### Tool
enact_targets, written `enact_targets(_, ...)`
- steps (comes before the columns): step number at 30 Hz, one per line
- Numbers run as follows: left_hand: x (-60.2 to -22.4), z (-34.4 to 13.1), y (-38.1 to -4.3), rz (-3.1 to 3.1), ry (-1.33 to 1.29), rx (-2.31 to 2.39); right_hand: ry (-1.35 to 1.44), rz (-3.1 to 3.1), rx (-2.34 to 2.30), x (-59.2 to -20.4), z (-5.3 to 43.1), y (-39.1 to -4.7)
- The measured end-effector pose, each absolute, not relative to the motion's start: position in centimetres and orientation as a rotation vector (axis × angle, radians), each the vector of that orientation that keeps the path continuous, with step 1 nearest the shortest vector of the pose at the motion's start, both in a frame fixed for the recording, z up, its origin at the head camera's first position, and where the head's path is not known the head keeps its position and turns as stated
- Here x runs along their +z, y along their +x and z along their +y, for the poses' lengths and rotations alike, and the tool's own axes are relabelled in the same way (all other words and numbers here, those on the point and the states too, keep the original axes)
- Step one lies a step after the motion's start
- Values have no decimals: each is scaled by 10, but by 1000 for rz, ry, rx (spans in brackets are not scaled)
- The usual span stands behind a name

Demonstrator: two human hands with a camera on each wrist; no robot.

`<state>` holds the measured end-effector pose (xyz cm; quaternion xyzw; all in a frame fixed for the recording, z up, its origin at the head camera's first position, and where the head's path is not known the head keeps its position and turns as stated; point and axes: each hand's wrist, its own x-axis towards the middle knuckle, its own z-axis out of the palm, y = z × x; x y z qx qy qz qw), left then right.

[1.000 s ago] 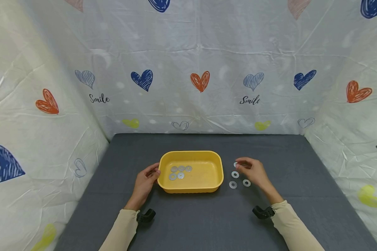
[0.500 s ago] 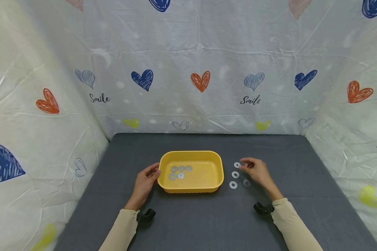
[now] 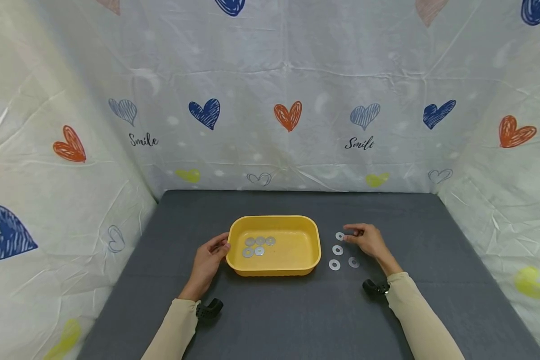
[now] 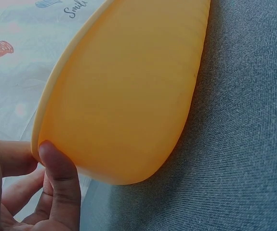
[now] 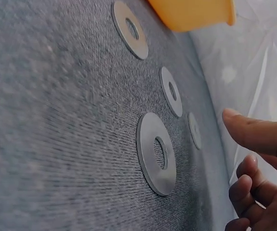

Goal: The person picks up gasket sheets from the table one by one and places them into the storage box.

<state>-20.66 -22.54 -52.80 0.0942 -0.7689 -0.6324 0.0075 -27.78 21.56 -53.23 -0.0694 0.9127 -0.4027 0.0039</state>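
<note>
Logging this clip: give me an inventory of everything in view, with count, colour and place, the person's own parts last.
Yellow tray: one, yellow, on the table.
Washers in the tray: five, grey, on the left part of its floor.
Loose washers: four, silver-grey, flat on the table, right of the tray.
Table: one, dark grey, under everything.
Backdrop: whitish with coloured hearts and "Smile" lettering, behind and either side of the table.
Wrist devices: two, black, one at each wrist.
Sleeves: two, cream, on both forearms.
Left hand: one, bare, gripping the tray's left rim.
Right hand: one, bare, next to the farthest loose washer.
</note>
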Motion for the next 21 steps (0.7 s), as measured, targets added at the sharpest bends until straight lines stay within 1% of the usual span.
enact_targets(5,-527,-225,-206,-2407,301,-1978,-272,2826,-1270,-536,215,-284)
enact_targets(11,-530,-226,-207,-2416,310,-1972,-216,2817,-1254,-541,213,-288)
enact_targets(21,-529,-225,-207,-2420,326,-1955,-203,2813,-1205,-544,209,-290)
